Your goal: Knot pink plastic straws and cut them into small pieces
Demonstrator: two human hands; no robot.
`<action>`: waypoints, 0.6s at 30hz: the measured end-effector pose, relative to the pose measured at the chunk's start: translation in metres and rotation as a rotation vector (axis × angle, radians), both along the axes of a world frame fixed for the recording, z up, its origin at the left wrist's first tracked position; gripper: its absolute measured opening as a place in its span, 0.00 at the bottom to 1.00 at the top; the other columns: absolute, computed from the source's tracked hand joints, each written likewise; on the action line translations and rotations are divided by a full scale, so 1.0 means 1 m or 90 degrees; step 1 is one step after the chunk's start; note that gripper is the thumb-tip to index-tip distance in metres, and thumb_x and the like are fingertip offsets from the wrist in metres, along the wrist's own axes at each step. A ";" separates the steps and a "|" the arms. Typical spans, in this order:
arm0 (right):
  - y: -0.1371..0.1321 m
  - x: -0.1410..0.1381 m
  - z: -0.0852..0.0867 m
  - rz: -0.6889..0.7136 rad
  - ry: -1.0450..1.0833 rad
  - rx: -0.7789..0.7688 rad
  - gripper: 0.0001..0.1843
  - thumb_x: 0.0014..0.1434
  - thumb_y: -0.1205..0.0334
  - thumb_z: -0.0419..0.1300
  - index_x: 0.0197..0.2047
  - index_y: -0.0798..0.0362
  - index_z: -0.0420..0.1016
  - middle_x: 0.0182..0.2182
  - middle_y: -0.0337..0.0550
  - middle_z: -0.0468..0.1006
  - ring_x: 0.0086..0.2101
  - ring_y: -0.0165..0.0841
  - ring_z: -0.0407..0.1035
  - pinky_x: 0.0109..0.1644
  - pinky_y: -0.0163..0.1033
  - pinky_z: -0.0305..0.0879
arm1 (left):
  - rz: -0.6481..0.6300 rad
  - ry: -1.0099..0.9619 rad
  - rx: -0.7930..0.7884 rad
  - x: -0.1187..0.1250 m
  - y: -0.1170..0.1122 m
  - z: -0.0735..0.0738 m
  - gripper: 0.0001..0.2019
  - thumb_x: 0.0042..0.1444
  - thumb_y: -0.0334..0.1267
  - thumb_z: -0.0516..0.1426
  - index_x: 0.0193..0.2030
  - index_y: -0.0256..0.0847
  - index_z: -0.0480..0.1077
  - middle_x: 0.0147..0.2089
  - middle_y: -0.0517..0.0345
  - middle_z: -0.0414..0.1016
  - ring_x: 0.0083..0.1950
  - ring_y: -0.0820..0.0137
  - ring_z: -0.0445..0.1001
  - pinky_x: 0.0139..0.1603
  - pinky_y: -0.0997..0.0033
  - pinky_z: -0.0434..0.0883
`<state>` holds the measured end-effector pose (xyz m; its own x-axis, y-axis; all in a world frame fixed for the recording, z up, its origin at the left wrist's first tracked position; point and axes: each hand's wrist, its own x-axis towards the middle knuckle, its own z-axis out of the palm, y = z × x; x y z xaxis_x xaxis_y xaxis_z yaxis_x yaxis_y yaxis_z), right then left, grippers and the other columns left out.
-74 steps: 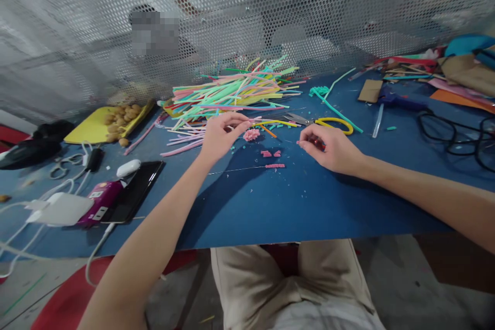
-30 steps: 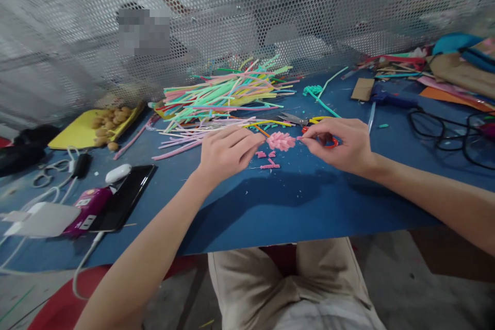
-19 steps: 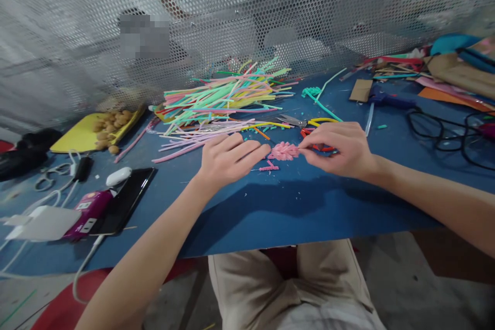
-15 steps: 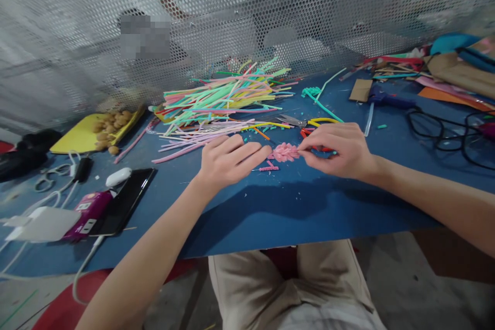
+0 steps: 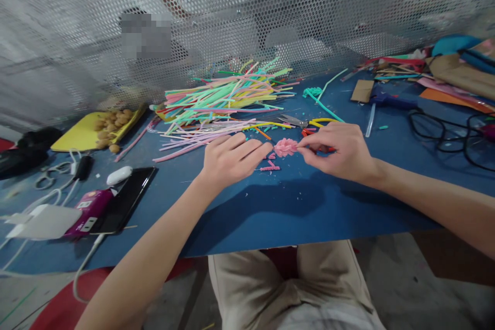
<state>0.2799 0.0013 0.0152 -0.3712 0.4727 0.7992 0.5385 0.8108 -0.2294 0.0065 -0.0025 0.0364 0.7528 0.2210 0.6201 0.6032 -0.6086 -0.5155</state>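
A pink fuzzy cluster of bent pipe cleaner pieces (image 5: 286,147) is stretched between my hands, just above the table. At its left end my left hand (image 5: 234,159) pinches it with thumb and fingers. My right hand (image 5: 336,149) pinches the right end between thumb and index finger. Below the cluster lies a short twisted pink pipe cleaner piece (image 5: 269,168). Behind my right hand are pliers (image 5: 296,121) with red and yellow handles, partly covered by that hand.
A large heap of coloured pipe cleaners (image 5: 220,95) lies against the perforated metal screen (image 5: 301,5). At left are a phone (image 5: 129,201), a purple power strip (image 5: 91,214) and cables. A blue glue gun (image 5: 394,100) with a black cord lies at right.
The pink cluster has tilted and turned slightly between my fingers. My hands stay in nearly the same place; the view has shifted a little.
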 end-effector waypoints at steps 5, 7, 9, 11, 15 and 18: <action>-0.001 0.000 0.000 0.007 0.003 -0.089 0.07 0.59 0.61 0.63 0.35 0.50 0.84 0.20 0.35 0.77 0.22 0.27 0.67 0.34 0.37 0.64 | 0.010 0.003 -0.026 0.004 -0.002 -0.001 0.07 0.64 0.35 0.58 0.45 0.49 0.76 0.34 0.63 0.80 0.31 0.73 0.69 0.30 0.69 0.59; -0.001 0.001 0.001 0.016 0.008 -0.176 0.10 0.61 0.63 0.59 0.35 0.51 0.84 0.20 0.34 0.76 0.21 0.26 0.65 0.31 0.36 0.62 | 0.014 0.006 -0.040 0.005 -0.002 -0.002 0.07 0.64 0.35 0.58 0.45 0.49 0.76 0.34 0.63 0.79 0.31 0.73 0.68 0.30 0.69 0.59; -0.001 0.003 0.002 0.029 0.018 -0.266 0.12 0.63 0.64 0.57 0.36 0.52 0.84 0.18 0.34 0.74 0.19 0.25 0.62 0.27 0.35 0.58 | 0.022 0.008 -0.051 0.006 -0.003 -0.001 0.07 0.64 0.35 0.58 0.45 0.49 0.76 0.34 0.62 0.79 0.32 0.73 0.68 0.30 0.69 0.59; 0.000 0.005 0.002 0.042 0.032 -0.320 0.13 0.64 0.63 0.56 0.37 0.53 0.83 0.17 0.34 0.72 0.18 0.25 0.60 0.25 0.35 0.55 | 0.025 0.010 -0.050 0.005 -0.003 -0.001 0.07 0.64 0.35 0.57 0.46 0.49 0.76 0.34 0.62 0.79 0.32 0.72 0.68 0.30 0.68 0.59; 0.001 0.006 0.001 0.054 0.046 -0.329 0.13 0.64 0.62 0.56 0.37 0.54 0.83 0.18 0.35 0.71 0.18 0.25 0.59 0.24 0.35 0.54 | 0.022 0.011 -0.052 0.004 -0.004 0.000 0.08 0.65 0.35 0.56 0.46 0.50 0.76 0.34 0.62 0.79 0.32 0.72 0.69 0.30 0.68 0.60; 0.001 0.005 0.001 0.054 0.045 -0.297 0.12 0.63 0.63 0.57 0.37 0.54 0.82 0.21 0.36 0.75 0.19 0.25 0.59 0.25 0.34 0.55 | 0.034 0.011 -0.069 0.003 -0.004 0.000 0.09 0.66 0.36 0.55 0.46 0.50 0.76 0.35 0.59 0.80 0.32 0.71 0.70 0.31 0.67 0.60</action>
<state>0.2853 0.0019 0.0161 -0.3763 0.7573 0.5338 0.4454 0.6530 -0.6125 0.0095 -0.0065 0.0362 0.7486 0.3259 0.5773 0.6275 -0.6293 -0.4585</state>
